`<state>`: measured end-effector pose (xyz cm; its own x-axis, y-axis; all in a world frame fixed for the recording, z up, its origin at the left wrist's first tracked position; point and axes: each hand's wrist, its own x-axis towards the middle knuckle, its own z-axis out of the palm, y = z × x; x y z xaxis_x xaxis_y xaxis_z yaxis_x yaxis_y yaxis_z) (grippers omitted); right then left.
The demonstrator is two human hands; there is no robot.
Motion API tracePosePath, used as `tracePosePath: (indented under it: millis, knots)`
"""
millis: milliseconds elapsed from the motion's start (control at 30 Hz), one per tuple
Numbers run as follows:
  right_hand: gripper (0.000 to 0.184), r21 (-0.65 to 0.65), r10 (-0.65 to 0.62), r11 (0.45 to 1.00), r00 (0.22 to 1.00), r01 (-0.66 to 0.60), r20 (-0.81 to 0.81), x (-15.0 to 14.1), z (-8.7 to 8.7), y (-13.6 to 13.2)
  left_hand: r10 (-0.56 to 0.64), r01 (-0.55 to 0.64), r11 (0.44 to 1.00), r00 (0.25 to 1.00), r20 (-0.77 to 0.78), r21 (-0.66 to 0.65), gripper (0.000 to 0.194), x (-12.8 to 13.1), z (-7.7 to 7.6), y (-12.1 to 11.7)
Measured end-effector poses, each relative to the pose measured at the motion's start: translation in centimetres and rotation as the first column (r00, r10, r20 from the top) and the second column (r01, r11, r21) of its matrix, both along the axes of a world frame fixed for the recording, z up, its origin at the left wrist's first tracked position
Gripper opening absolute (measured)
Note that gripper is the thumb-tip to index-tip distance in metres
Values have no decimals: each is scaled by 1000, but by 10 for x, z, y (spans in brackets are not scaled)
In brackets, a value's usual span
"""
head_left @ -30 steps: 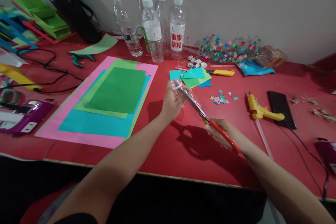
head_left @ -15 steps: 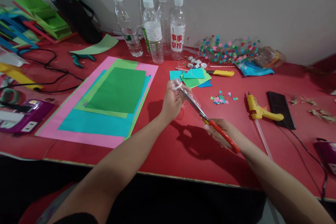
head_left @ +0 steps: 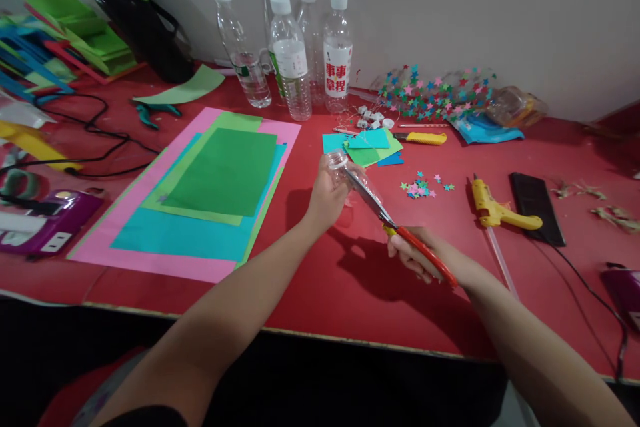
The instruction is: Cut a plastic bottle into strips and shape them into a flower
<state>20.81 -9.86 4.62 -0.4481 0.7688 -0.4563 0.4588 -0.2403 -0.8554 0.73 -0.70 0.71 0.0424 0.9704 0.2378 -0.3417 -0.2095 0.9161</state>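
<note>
My left hand [head_left: 327, 195] is closed around a clear plastic bottle piece [head_left: 337, 160], whose threaded neck points up and away from me. In my right hand [head_left: 420, 255] are scissors [head_left: 373, 200] with one red handle showing and a bit of yellow by the fingers. The long metal blades reach up and left to the plastic, just beside the neck. Whether the blades are biting into it I cannot tell. Much of the bottle piece is hidden by my left fingers and the blades.
Coloured paper sheets [head_left: 225, 173] lie left of my hands. Behind stand several plastic bottles [head_left: 337, 53]. Small paper stars [head_left: 419, 187], a yellow utility knife [head_left: 425, 139], a yellow glue gun [head_left: 495, 207] and a black phone [head_left: 537, 210] are to the right. A cord runs along the right edge.
The fingers of my right hand have curled in around the scissor handles, and the handles look slightly closer together. My left hand and the bottle piece have barely moved.
</note>
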Motion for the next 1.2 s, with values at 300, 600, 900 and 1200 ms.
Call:
tracePosePath:
  millis: [300, 600, 900, 1200]
  knots:
    - [43, 235, -274, 935, 962, 267, -4, -7, 1, 2, 71, -7, 954, 977, 200, -301, 31, -2, 2, 4]
    - [30, 443, -455, 815, 886, 375, 86, -12, -17, 13, -302, 316, 911, 949, 95, -264, 79, 16, 1, -23]
    - [30, 682, -482, 701, 844, 209, 237, -12, -19, 16, -403, 443, 867, 893, 201, -229, 60, 8, 2, -20]
    - [26, 679, -436, 719, 857, 148, 275, -13, -22, 15, -372, 416, 864, 907, 196, -285, 61, 9, 1, -19]
